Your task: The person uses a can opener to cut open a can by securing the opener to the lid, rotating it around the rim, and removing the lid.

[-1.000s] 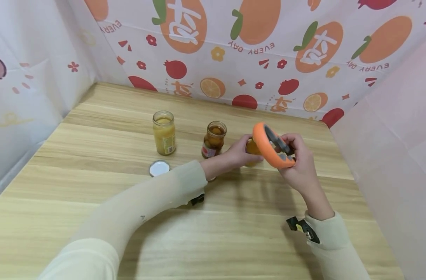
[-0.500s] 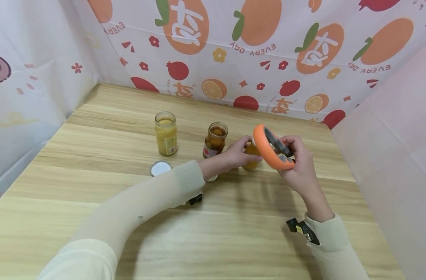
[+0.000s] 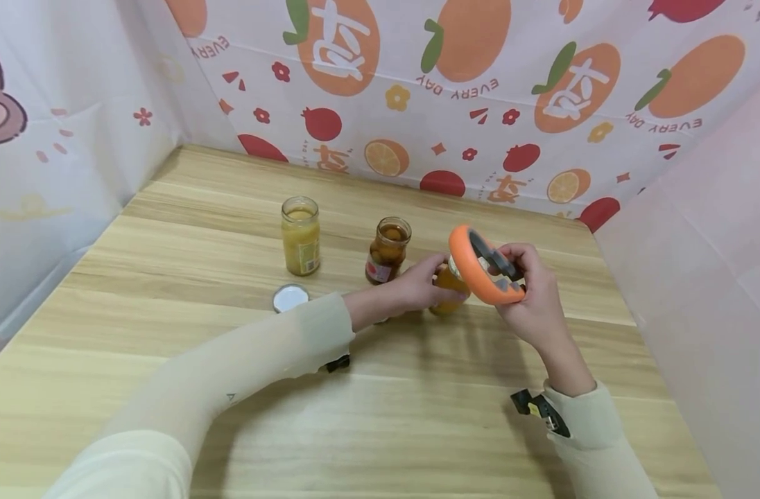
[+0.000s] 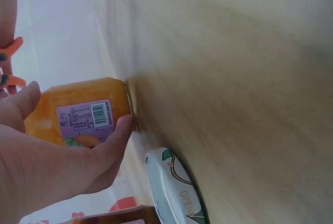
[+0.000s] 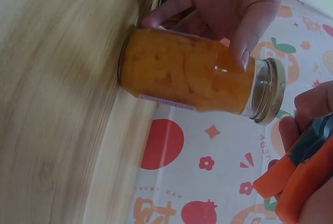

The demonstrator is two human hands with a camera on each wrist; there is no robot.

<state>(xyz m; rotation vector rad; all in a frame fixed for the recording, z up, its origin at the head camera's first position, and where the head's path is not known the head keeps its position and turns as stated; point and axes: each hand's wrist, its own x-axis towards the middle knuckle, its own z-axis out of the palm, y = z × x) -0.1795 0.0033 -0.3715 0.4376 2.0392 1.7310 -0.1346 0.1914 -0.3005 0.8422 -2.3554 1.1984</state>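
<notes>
Right wrist view: the capped jar of orange fruit pieces (image 5: 182,73) stands base-down on the wooden tabletop (image 5: 47,146), its screw lid (image 5: 276,92) in place; whether the base sits fully flat is hard to tell. Taking that jar as the clock's centre in the head view, the left hand (image 3: 424,283) comes from nine o'clock, thumb near the shoulder and fingers bent about the glass. At three o'clock the right hand (image 3: 536,298) grips an orange-and-grey toothed jar opener (image 3: 464,267), whose tips are near the lid but apart from it.

A slip seems the likeliest trouble: should the teeth bear on the lid off-centre, they could skid or nip the thumb close below. Smooth glass held from one side might also spin in the fingers or tip.

Further out, the uncapped amber-syrup jar (image 3: 386,253) stands at ten o'clock, near the left wrist, so a jerk could knock it and spill liquid. At eight o'clock lies a printed white lid (image 4: 179,190), which the left sleeve (image 3: 268,353) could sweep aside. Farthest off, around nine o'clock, the uncapped yellow jar (image 3: 301,242) and a round loose lid (image 3: 290,298) look safer.
</notes>
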